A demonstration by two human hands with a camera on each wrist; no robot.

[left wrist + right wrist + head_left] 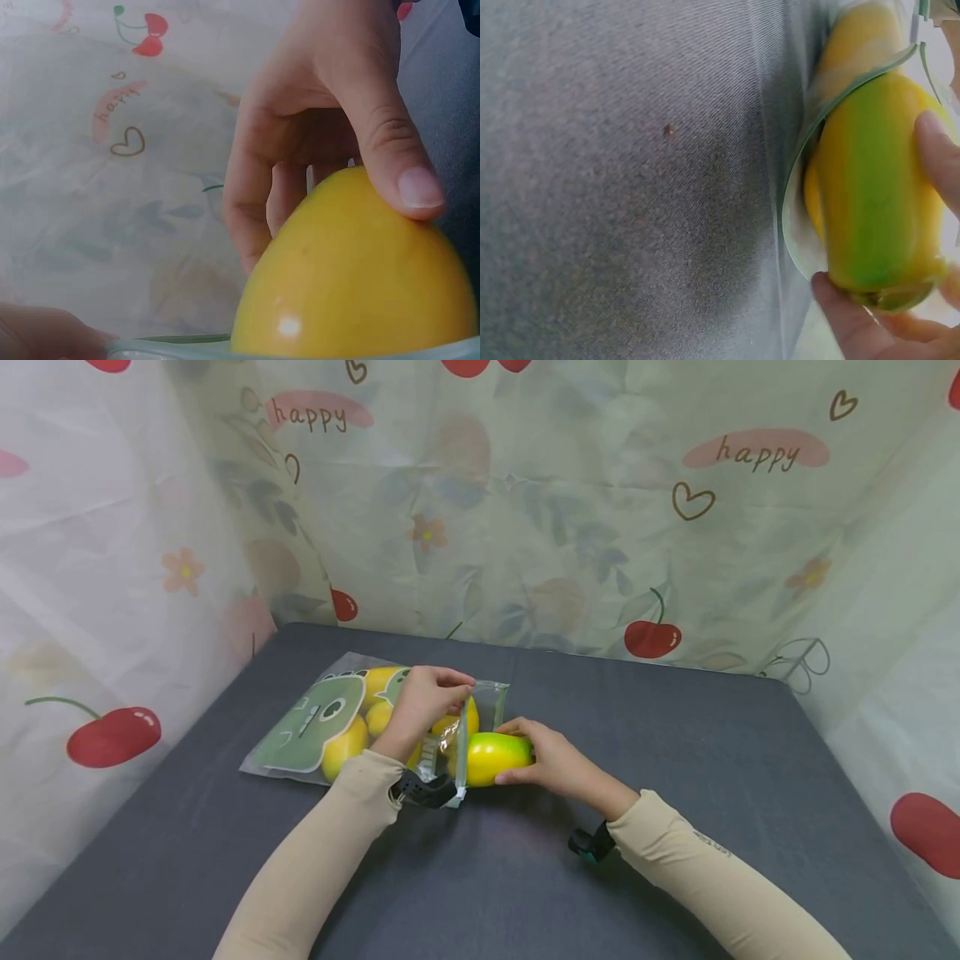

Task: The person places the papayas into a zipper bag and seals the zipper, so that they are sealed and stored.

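Observation:
A clear zip bag [296, 739] with a green cartoon print lies on the table, several yellow fruits [347, 750] inside it. My left hand [422, 706] pinches the upper edge of its mouth, which faces right. My right hand [558, 760] grips a yellow-green, papaya-like fruit [497, 757] by its stem end, thumb on one side and fingers on the other. The fruit's far end is within the bag's mouth; in the right wrist view the bag's green rim [786, 202] curves around the fruit. In the left wrist view its rounded yellow end [352, 277] is close up.
A dark grey cloth covers the table [675, 752]. Printed curtains [525, 527] hang behind it and at both sides. A thin looped cord [806, 662] is at the table's back right corner. Each wrist wears a black strap [423, 789].

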